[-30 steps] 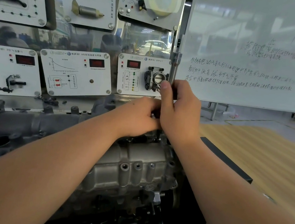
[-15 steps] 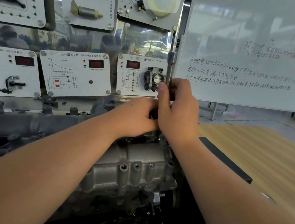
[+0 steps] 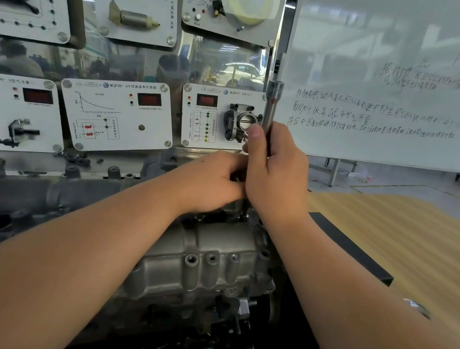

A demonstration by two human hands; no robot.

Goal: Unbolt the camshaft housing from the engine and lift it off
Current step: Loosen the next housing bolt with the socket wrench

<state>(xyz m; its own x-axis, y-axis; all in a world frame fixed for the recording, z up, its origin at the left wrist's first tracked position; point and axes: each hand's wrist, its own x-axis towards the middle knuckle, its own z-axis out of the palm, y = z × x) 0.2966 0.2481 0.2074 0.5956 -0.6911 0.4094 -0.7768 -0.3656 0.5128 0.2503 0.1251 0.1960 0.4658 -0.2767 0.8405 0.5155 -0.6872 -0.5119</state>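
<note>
Camshaft housing (image 3: 211, 257) stays bolted as my right hand (image 3: 275, 177), fist clamped round the upright wrench (image 3: 270, 112), barely shifts; my left hand (image 3: 215, 184) steadies its base, grip unclear.

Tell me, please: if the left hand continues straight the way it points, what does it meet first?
Probably the right hand: the left hand points toward it and already appears to touch it beside the upright tool.

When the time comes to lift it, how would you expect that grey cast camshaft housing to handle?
The camshaft housing looks like thick cast metal, so it is probably rigid and heavy for its size. Its ribs and bosses should give fingers purchase, though any oil film could make it slippery. Long and blocky, it seems unlikely to roll once set down flat.
</note>
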